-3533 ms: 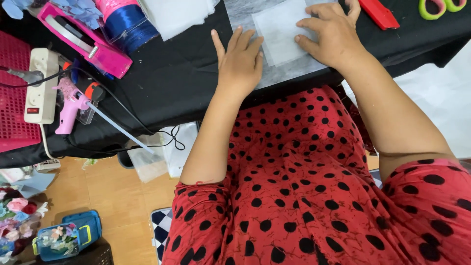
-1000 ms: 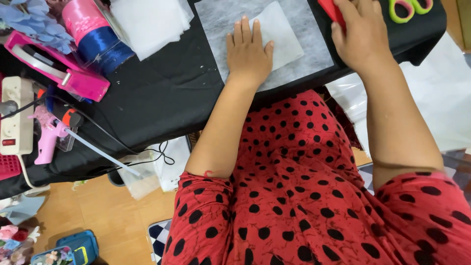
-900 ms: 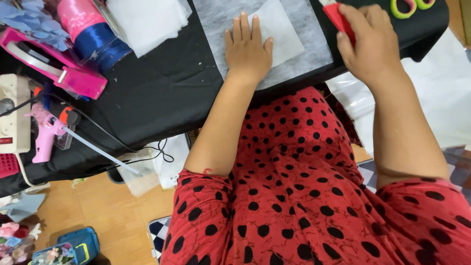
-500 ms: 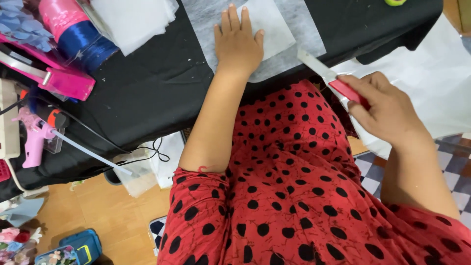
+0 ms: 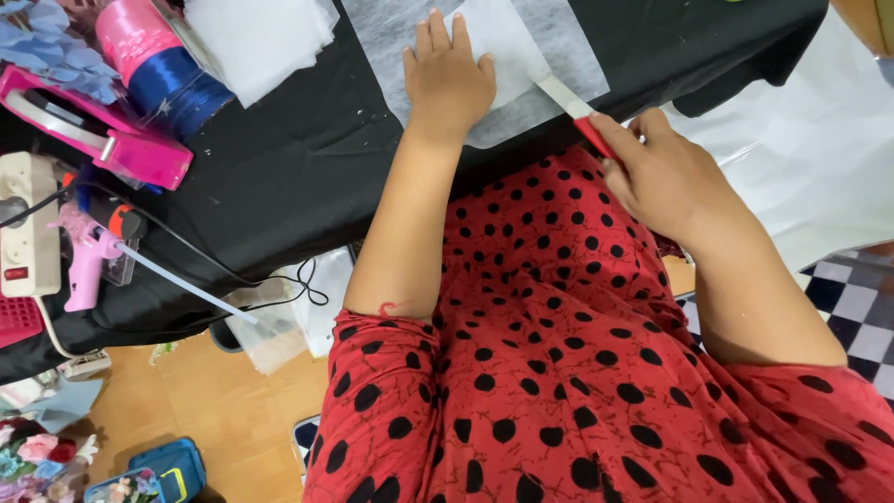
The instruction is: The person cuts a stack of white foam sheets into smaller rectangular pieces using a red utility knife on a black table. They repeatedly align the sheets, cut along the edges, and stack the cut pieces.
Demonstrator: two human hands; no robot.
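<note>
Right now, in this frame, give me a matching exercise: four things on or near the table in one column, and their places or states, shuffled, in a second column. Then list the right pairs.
Things:
1. left hand
2. right hand
3. pink glue gun
4. pink and blue ribbon spools

Places or states:
A. at the table's left edge, a clear glue stick poking from its back
B. flat on the white sheet
C. top left, beside a stack of white sheets
D. holding the red-handled cutter

Pairs: 1-B, 2-D, 3-A, 4-C
</note>
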